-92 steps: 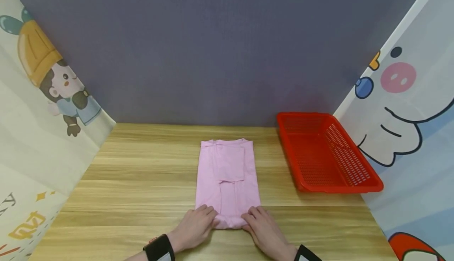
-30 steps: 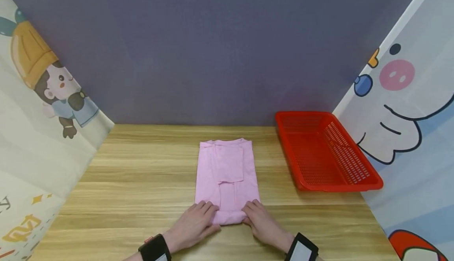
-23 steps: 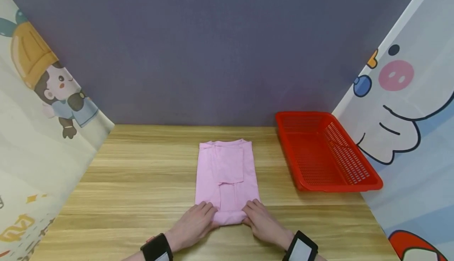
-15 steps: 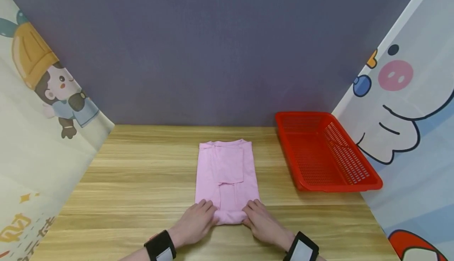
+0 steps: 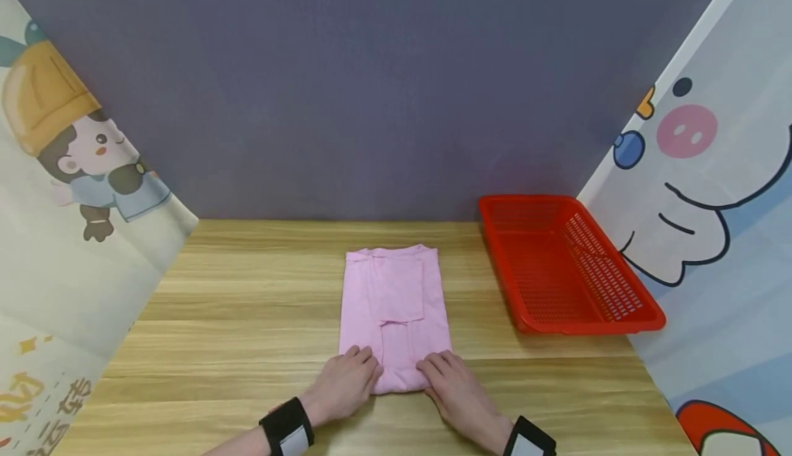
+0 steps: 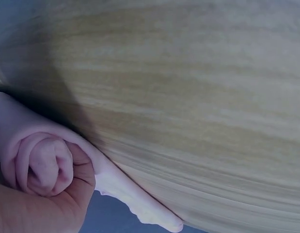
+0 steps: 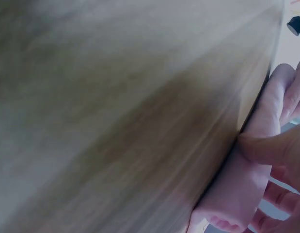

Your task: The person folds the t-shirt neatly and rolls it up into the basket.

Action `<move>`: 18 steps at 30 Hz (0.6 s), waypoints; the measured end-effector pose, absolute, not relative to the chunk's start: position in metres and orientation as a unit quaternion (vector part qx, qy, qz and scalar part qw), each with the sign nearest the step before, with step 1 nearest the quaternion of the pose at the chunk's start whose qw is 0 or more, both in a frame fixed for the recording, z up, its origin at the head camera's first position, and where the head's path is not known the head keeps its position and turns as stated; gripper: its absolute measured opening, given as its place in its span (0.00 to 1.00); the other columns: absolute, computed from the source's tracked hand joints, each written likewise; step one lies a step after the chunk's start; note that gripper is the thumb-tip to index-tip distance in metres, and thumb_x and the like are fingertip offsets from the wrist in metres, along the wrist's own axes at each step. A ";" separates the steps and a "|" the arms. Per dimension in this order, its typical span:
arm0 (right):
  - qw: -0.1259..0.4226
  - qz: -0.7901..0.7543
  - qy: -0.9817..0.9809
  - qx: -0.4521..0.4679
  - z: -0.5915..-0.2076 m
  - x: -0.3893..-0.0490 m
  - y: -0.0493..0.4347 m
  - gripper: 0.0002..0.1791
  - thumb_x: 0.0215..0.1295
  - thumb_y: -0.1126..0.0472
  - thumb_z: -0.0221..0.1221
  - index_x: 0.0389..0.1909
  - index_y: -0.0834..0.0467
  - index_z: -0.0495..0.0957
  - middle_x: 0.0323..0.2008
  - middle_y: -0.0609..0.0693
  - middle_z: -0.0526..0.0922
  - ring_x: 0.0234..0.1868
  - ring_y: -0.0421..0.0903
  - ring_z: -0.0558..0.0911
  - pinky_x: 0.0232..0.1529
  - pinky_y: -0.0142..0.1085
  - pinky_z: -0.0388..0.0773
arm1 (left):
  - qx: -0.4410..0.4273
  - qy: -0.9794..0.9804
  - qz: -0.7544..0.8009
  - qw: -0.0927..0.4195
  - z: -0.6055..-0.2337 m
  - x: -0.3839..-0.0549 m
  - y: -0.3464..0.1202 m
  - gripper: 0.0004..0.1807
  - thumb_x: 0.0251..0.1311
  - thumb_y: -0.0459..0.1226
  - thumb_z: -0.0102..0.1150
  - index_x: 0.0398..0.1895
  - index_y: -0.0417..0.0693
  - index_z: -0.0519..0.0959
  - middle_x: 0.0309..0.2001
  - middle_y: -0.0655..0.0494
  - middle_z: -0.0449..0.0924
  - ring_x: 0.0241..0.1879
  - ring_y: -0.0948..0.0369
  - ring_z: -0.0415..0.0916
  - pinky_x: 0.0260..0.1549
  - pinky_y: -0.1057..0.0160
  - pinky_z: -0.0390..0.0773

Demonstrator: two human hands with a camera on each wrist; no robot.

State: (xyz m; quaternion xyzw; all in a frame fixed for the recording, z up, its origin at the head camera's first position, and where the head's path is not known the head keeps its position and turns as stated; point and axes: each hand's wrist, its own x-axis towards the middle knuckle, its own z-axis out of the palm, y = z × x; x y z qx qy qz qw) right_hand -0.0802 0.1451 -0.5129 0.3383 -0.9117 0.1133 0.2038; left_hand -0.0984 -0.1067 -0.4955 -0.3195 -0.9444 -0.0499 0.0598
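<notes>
A pink folded garment (image 5: 396, 291) lies flat on the table, with a square folded flap in its middle. Its near edge is rolled up into a thick band (image 5: 399, 379). My left hand (image 5: 343, 384) grips the left end of this roll; the left wrist view shows the spiral end of the roll (image 6: 50, 162) against the curled fingers. At the right end, my right hand (image 5: 458, 394) holds the roll, thumb (image 7: 263, 148) on the near side and fingers round the other side, as the right wrist view shows.
A red perforated plastic basket (image 5: 569, 270) stands at the back right of the wooden table (image 5: 247, 305), with nothing in it. A dark grey panel (image 5: 396, 98) rises behind. Cartoon-printed curtains (image 5: 62, 236) hang at both sides. Each wrist wears a black band (image 5: 287, 428).
The rolled near edge has moved slightly away from me since the earliest frame. Both hands stay at its ends, with small shifts of the fingers. The head view has turned slightly.
</notes>
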 end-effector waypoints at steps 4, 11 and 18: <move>0.218 0.124 -0.907 0.339 -0.513 -0.083 0.144 0.16 0.49 0.60 0.72 0.39 0.50 0.79 0.34 0.40 0.77 0.39 0.41 0.75 0.43 0.34 0.75 | -0.313 -0.946 -0.052 0.061 -0.496 -0.098 -0.106 0.14 0.73 0.44 0.49 0.30 0.53 0.78 0.30 0.60 0.74 0.30 0.61 0.70 0.23 0.67 0.70; 0.125 0.217 -0.910 0.329 -0.505 -0.092 0.141 0.11 0.53 0.66 0.70 0.36 0.54 0.80 0.33 0.42 0.79 0.36 0.40 0.76 0.40 0.33 0.75 | -0.307 -0.944 -0.086 0.089 -0.500 -0.093 -0.109 0.12 0.75 0.48 0.48 0.45 0.55 0.78 0.38 0.62 0.79 0.36 0.63 0.74 0.31 0.67 0.75; 0.019 0.285 -0.905 0.315 -0.493 -0.105 0.144 0.07 0.59 0.65 0.67 0.37 0.56 0.81 0.35 0.45 0.84 0.38 0.42 0.80 0.43 0.36 0.78 | -0.336 -0.929 -0.055 0.147 -0.507 -0.092 -0.114 0.26 0.62 0.62 0.59 0.51 0.56 0.77 0.45 0.64 0.78 0.42 0.65 0.73 0.35 0.66 0.75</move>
